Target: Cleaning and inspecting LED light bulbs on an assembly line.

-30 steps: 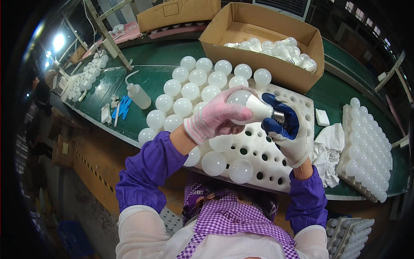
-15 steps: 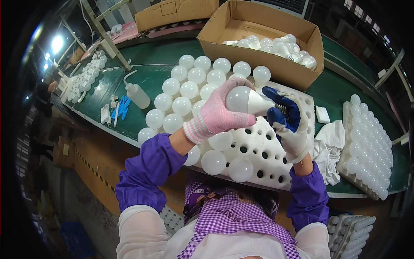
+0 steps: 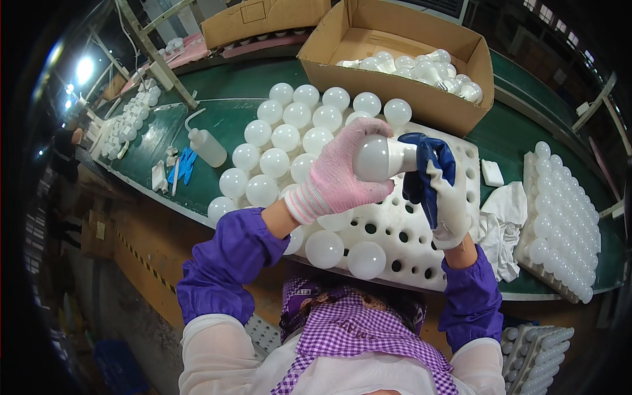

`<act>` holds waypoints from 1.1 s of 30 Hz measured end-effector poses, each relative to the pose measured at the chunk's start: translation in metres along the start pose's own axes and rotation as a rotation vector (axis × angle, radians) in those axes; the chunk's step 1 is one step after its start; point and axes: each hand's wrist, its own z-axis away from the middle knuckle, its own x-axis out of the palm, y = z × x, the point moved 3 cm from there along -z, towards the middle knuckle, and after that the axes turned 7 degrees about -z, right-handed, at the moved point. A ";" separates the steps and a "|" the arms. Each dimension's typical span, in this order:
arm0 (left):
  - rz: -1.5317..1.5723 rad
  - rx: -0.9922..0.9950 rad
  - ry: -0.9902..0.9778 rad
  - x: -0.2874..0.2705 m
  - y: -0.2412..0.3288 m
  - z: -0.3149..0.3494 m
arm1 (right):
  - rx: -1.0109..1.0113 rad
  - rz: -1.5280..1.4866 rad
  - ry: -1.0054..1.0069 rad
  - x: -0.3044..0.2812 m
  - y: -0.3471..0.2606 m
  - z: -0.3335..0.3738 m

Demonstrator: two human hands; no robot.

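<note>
Above a white foam tray [image 3: 411,243] with round holes, I hold a white light bulb [image 3: 372,158] sideways between both hands. My left hand [image 3: 342,171], in a pink glove, is closed round the frosted globe. In a white glove with dark blue coated fingers, my right hand [image 3: 434,181] wraps the base end, hiding the screw cap. Several more bulbs [image 3: 286,138] stand globe up in the tray's left part, and a few [image 3: 324,249] sit along its near edge. The tray's right part shows bare holes.
Behind the tray is a cardboard box [image 3: 395,85] with loose bulbs. At right lie a white cloth [image 3: 501,230], a small white block [image 3: 492,173] and another full bulb tray [image 3: 563,224]. A squeeze bottle [image 3: 207,146] and blue glove [image 3: 186,164] are at left.
My right hand has turned and closed further over the bulb's base, covering the metal cap that showed before. The bulb has shifted slightly, still in my left hand.
</note>
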 end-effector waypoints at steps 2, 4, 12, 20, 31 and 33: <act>0.079 -0.137 -0.008 0.000 -0.001 -0.003 | -0.018 -0.005 -0.018 0.000 0.001 -0.004; 0.247 -0.315 -0.094 0.000 -0.002 -0.007 | -0.164 0.075 -0.050 -0.002 0.001 -0.006; 0.974 -0.931 -0.269 0.034 -0.059 -0.038 | -0.209 0.353 -0.127 -0.033 -0.020 -0.046; -0.888 -0.115 -0.280 0.084 -0.092 -0.154 | -0.550 0.432 0.265 -0.104 -0.053 -0.146; -0.565 -0.088 -0.175 0.082 -0.060 -0.151 | 0.232 0.061 0.125 -0.155 -0.014 -0.090; -0.252 0.090 -0.084 0.073 -0.040 -0.130 | 0.299 -0.197 -0.030 -0.140 -0.001 -0.088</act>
